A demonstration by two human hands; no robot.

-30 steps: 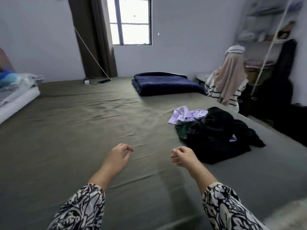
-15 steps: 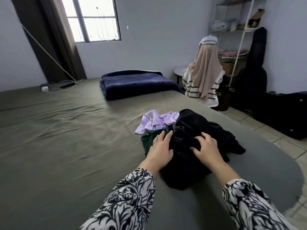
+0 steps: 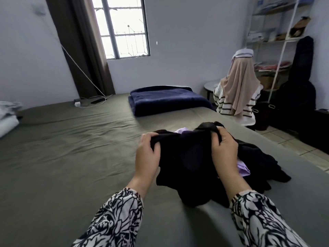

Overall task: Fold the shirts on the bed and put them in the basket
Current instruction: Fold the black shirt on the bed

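Note:
A black shirt [image 3: 188,163] is lifted off a heap of clothes on the right side of the olive bed [image 3: 71,157]. My left hand [image 3: 146,154] grips its upper left edge, and my right hand [image 3: 224,150] grips a bunched part at its upper right. A lilac shirt [image 3: 243,168] peeks out under my right hand and behind the black cloth. More black clothing [image 3: 263,164] lies to the right of it. No basket is in view.
A folded navy blanket [image 3: 167,100] lies at the far end of the bed. A chair draped with beige and striped cloth [image 3: 238,97] stands right of the bed, before a white shelf [image 3: 274,38] and a black instrument case [image 3: 300,82]. White bedding [image 3: 7,120] sits far left.
My hands went from hovering over bare sheet to the clothes heap, then closed on the black shirt and raised it. The view swung right toward the heap.

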